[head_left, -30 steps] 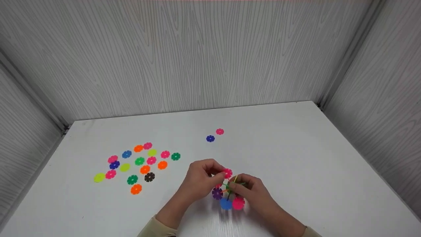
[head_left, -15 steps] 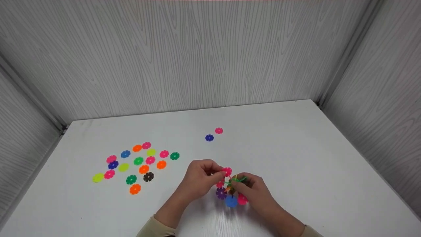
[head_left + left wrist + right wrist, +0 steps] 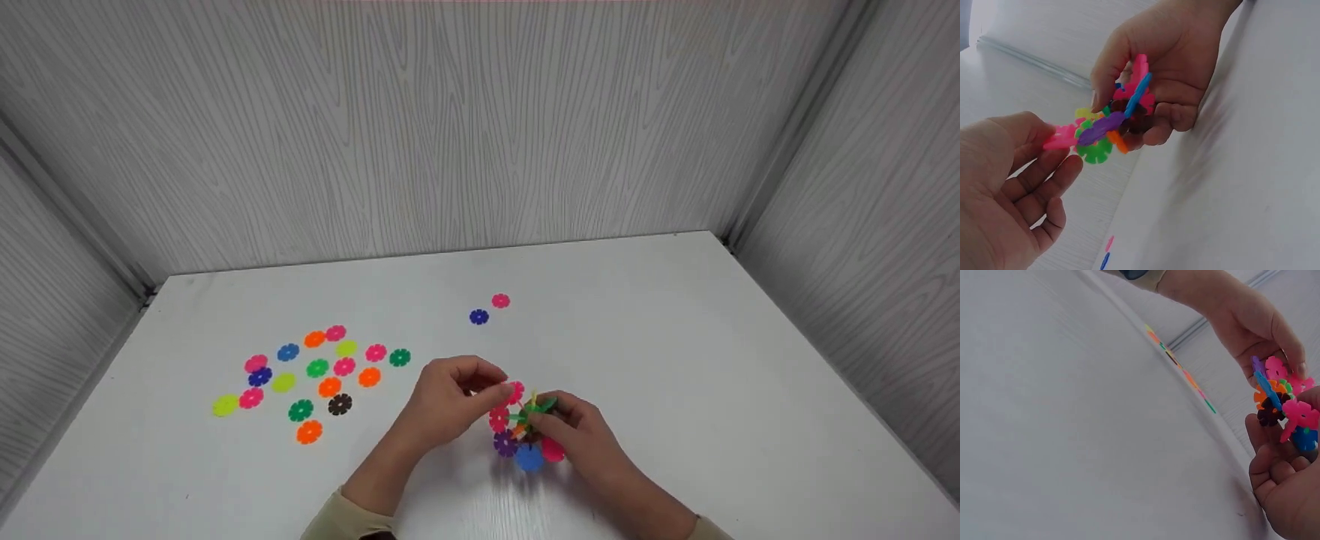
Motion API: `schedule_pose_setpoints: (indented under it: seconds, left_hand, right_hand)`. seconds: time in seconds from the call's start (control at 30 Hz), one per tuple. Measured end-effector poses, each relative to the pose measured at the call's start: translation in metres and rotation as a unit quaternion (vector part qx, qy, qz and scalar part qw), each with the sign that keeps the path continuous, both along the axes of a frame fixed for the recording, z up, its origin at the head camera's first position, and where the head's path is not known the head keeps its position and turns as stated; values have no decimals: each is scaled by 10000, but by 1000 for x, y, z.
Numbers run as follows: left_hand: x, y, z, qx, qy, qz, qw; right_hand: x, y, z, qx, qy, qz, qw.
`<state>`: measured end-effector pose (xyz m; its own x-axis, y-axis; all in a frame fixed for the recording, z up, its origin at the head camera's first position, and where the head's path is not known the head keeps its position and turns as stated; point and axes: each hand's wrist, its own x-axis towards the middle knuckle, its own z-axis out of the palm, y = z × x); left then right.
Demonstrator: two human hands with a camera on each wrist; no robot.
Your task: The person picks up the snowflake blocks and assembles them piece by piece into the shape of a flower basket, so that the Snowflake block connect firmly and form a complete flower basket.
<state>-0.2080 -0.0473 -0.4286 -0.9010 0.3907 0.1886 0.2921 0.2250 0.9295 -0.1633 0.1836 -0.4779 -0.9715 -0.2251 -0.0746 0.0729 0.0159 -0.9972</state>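
Note:
Slotted flower-shaped plastic discs are joined into a loose cluster [image 3: 1099, 130] between my two hands, above the white table. My right hand [image 3: 589, 431] grips its right side, fingers curled round green, dark brown and pink discs. At the cluster's upper left, a pink disc [image 3: 1061, 138] sits at the thumb and finger of my left hand [image 3: 450, 397], which pinches it by its edge. Below that come another pink disc [image 3: 499, 418], a purple disc [image 3: 505, 443] and a blue disc [image 3: 529, 457]. The right fingers hide part of the cluster.
Several loose discs in orange, pink, green, yellow, blue and brown lie spread on the left of the white table [image 3: 675, 360]. A dark blue disc [image 3: 478, 316] and a pink disc [image 3: 500, 301] lie beyond my hands. Panels [image 3: 450, 135] stand at the back and sides.
The cluster has turned a little in my right hand, its blue and lower pink discs shifting right. My left hand has moved slightly up, its index finger lifting a bit from the thumb.

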Motion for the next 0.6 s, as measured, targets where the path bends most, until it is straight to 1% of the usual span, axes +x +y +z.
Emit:
schedule_pose_setpoints:
  seconds: [0.07,0.13,0.2,0.23,0.3,0.37,0.43,0.5,0.6]
  left_hand:
    - [-9,-6,1,33,118,126,9998]
    - [-22,-12,0,-18,178,389,9991]
    - [-40,-15,-2,-227,184,694,9972]
    - [-50,-15,-4,-367,136,827,9958]
    - [-69,-14,-8,-666,-46,995,9928]
    - [-87,-12,-13,-941,-223,1055,9897]
    - [-102,-10,-18,-1139,-410,1007,9875]
    - [-113,-8,-24,-1265,-543,924,9862]
    - [-126,-6,-31,-1366,-630,848,9850]
  right_hand:
    - [-1,-1,0,96,-18,65,9999]
    - [-2,-1,1,131,-61,142,9998]
    - [-2,-1,1,178,-53,216,9996]
    - [-3,0,1,183,-48,240,9995]
    - [-2,0,0,241,-49,259,9994]
    - [-2,0,0,294,-50,329,9990]
    - [-1,0,-1,326,-63,385,9987]
    - [-1,0,-1,292,-96,459,9985]
    - [0,-1,0,255,-137,511,9983]
